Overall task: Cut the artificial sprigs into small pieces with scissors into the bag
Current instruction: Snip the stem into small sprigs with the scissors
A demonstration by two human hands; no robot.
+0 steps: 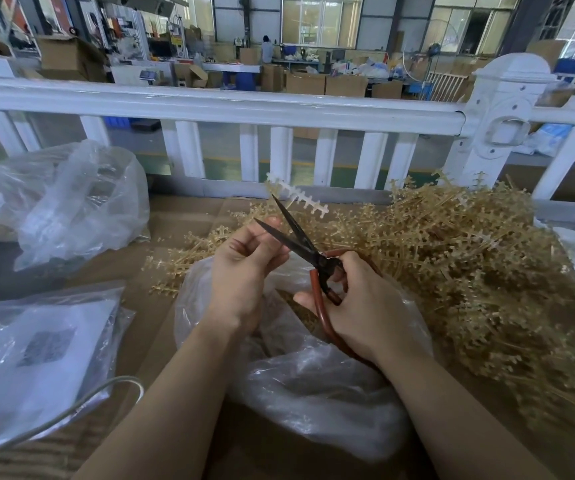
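Head view. Counter (182, 237) covered in flattened brown cardboard. Right hand (359, 306) grips the red-brown handles of the scissors (300, 237), fingers curled through and around the loops; the dark blades stand apart, pointing up and away. Left hand (244, 271) has its fingers (268, 225) curled, tips pinching beside the lower blade; what they pinch is too small to tell. A pale toothed strip (301, 197) shows just beyond the blade tips; whether the hand holds it, cannot tell. Clear plastic bag (314, 382) lies open directly below both hands. Large heap of tan artificial sprigs (469, 258) sits right of the right-hand fingers, a few loose ones spread left of the left-hand fingers. Two more clear bags, one crumpled (71, 202) far left, one flat over white sheets (36, 344) near left. White railing (244, 105) runs behind the counter. Beyond it, a workshop hall: cardboard boxes (327, 84), workbenches, tall windows.
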